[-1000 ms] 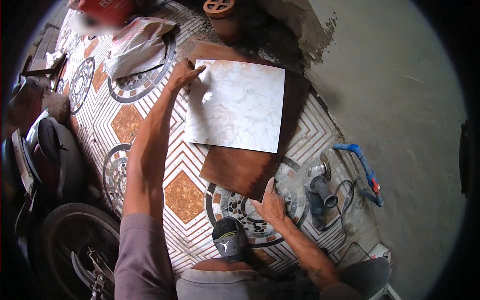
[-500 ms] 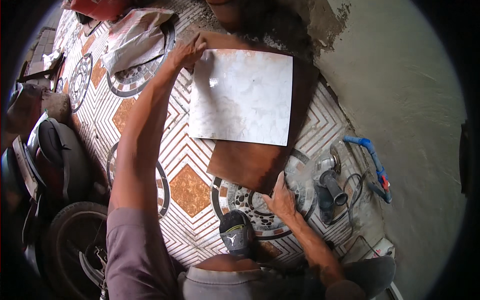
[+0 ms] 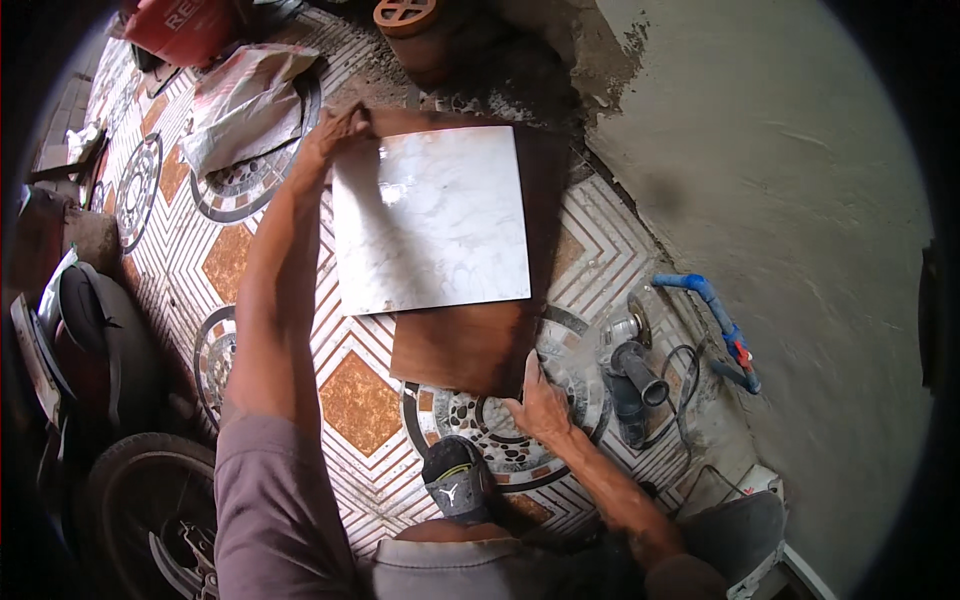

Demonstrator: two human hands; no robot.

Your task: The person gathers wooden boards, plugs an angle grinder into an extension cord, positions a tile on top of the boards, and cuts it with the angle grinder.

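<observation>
A glossy white marbled tile (image 3: pixel 440 230) lies on top of a larger brown board or tile (image 3: pixel 455 345), whose margins show beyond it on the far, right and near sides. My left hand (image 3: pixel 345 130) reaches to the far left corner, its fingers curled over the brown piece's edge close to the white tile. At the near right corner my right hand (image 3: pixel 545 408) holds the brown piece's edge, thumb pointing forward; its other fingertips are partly hidden. To the right of that hand an angle grinder (image 3: pixel 630 375) rests on the patterned floor, its cable curling beside it.
A blue pipe (image 3: pixel 705 290) with a red-handled valve stands along the grey cement surface (image 3: pixel 780 200) at right. Further off are a white sack (image 3: pixel 245 110), a red container (image 3: pixel 185 25) and an orange-topped pipe (image 3: pixel 405 15). A wheel (image 3: pixel 150 510) stands at lower left, by my shoe (image 3: pixel 455 478).
The white tile and the brown piece have turned slightly counter-clockwise and shifted left, with both hands still at their corners. The whole view has also shifted a little.
</observation>
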